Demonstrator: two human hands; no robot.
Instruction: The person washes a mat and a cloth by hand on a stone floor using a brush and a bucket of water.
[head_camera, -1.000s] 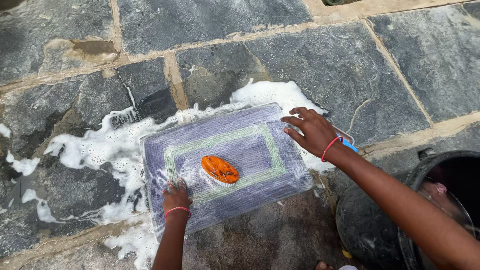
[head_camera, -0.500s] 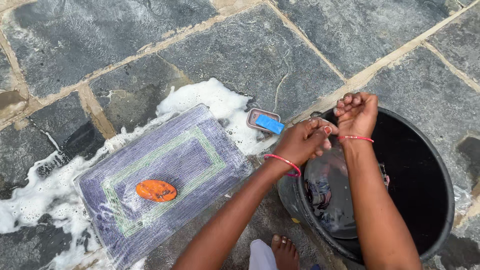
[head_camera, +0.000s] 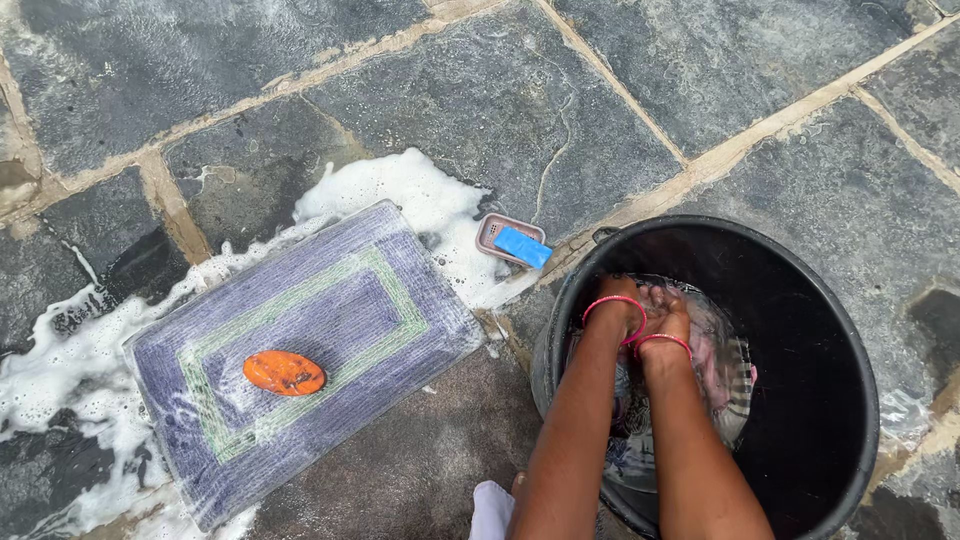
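Both hands are down inside the black bucket (head_camera: 850, 440), the left hand (head_camera: 622, 300) and right hand (head_camera: 668, 308) pressed together in the water over wet cloth (head_camera: 722, 370); whether either grip is closed on the cloth cannot be told. Beside the bucket on the stone floor (head_camera: 560, 90) lies a soapy purple mat (head_camera: 330, 330) with an orange brush (head_camera: 284, 373) resting on it, and a blue soap bar (head_camera: 522, 246) in its dish just past the mat's corner

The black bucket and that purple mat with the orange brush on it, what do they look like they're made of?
Black bucket: probably plastic, with a smooth, dull sheen and a thin rolled rim.
Purple mat: seemingly woven textile, with fine ribbed rows and a green border.
Orange brush: glossy back, likely hard plastic.
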